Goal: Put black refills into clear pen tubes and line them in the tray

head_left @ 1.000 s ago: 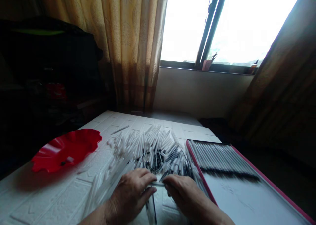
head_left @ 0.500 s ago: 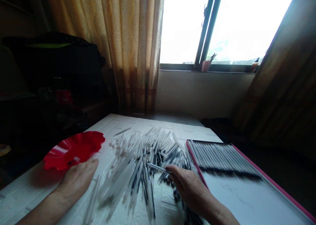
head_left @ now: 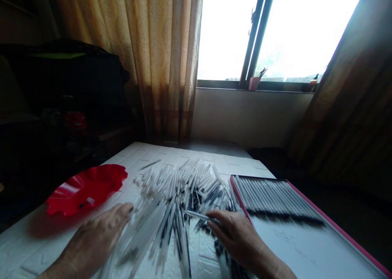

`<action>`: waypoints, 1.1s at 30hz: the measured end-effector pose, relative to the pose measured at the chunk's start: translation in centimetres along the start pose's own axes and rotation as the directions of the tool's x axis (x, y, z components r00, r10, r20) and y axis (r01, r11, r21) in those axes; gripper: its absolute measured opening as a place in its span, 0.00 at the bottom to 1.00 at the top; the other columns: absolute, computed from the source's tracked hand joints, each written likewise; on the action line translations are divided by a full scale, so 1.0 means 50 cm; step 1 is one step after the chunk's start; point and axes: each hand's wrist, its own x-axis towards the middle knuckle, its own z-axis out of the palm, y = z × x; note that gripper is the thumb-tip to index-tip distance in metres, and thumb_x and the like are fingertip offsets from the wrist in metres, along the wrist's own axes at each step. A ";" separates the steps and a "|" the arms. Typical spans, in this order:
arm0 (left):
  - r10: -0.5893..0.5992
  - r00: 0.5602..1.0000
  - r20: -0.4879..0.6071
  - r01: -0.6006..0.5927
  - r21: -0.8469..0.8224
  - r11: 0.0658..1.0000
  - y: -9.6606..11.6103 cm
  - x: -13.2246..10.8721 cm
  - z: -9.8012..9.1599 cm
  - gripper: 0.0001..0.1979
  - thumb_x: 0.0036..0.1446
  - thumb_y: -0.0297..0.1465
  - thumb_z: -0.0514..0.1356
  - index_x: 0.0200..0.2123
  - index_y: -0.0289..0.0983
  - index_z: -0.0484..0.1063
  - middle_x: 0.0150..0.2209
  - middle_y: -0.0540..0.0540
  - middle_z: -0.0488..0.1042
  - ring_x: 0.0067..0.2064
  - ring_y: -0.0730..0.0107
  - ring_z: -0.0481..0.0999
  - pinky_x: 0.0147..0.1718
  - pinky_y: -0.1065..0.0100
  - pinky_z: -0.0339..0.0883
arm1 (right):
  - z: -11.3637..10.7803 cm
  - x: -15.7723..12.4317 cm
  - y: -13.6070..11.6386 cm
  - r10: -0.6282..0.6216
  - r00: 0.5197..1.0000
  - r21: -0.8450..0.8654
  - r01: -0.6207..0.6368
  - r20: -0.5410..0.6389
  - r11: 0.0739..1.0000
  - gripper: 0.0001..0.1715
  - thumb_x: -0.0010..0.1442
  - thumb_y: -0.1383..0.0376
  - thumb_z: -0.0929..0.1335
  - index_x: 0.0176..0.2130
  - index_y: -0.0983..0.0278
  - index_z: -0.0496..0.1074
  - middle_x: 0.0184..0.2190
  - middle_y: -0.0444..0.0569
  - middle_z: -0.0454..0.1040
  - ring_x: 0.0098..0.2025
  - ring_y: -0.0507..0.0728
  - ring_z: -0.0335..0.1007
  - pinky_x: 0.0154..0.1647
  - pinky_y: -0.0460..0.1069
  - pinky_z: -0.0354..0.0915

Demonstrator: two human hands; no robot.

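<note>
A big heap of thin white and dark pen refills covers the middle of the white table. My right hand pinches one pale refill, which sticks out to the left over the heap. My left hand lies flat on the table at the heap's left edge, fingers stretched toward the refills, holding nothing. It is a little below the red dish.
The red wavy-edged dish holds a small pale piece. A pink-rimmed tray at the right holds a neat row of refills. Curtains, a window sill with small pots and dark furniture stand behind the table.
My left hand went from the refill out toward the red dish, then back to the heap's left edge. The right hand kept the refill and shifted slightly.
</note>
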 end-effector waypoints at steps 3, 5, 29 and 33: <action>0.149 0.988 0.042 -0.122 -0.384 0.915 0.087 0.020 0.009 0.11 0.62 0.36 0.55 0.46 0.45 0.72 0.40 0.48 0.83 0.38 0.62 0.83 0.40 0.68 0.75 | 0.002 0.000 -0.004 -0.036 0.999 0.029 0.036 -0.015 0.999 0.13 0.63 0.63 0.62 0.38 0.61 0.75 0.28 0.48 0.79 0.30 0.57 0.76 0.31 0.48 0.63; 0.150 0.979 0.139 -0.024 -0.652 0.758 0.141 0.030 0.026 0.10 0.63 0.40 0.56 0.44 0.45 0.71 0.34 0.51 0.80 0.30 0.70 0.79 0.32 0.73 0.73 | 0.002 0.001 -0.008 -0.049 0.998 0.067 0.051 -0.031 0.996 0.14 0.64 0.62 0.61 0.37 0.63 0.75 0.27 0.48 0.77 0.28 0.56 0.74 0.30 0.48 0.62; 0.130 0.720 0.682 0.687 -0.674 -0.271 0.209 0.022 0.110 0.24 0.46 0.49 0.71 0.40 0.37 0.77 0.20 0.56 0.69 0.15 0.83 0.59 0.14 0.80 0.49 | -0.035 -0.010 -0.019 0.016 0.973 0.194 -0.062 0.229 0.979 0.17 0.64 0.62 0.63 0.39 0.63 0.81 0.29 0.46 0.78 0.30 0.53 0.70 0.31 0.43 0.64; 0.114 0.822 0.558 0.567 -0.820 -0.073 0.209 0.023 0.113 0.24 0.49 0.51 0.68 0.36 0.37 0.78 0.22 0.55 0.68 0.19 0.81 0.57 0.18 0.78 0.52 | -0.032 -0.008 -0.025 0.014 0.962 0.147 -0.056 0.272 0.988 0.16 0.63 0.63 0.63 0.39 0.63 0.80 0.26 0.45 0.76 0.27 0.52 0.67 0.28 0.42 0.60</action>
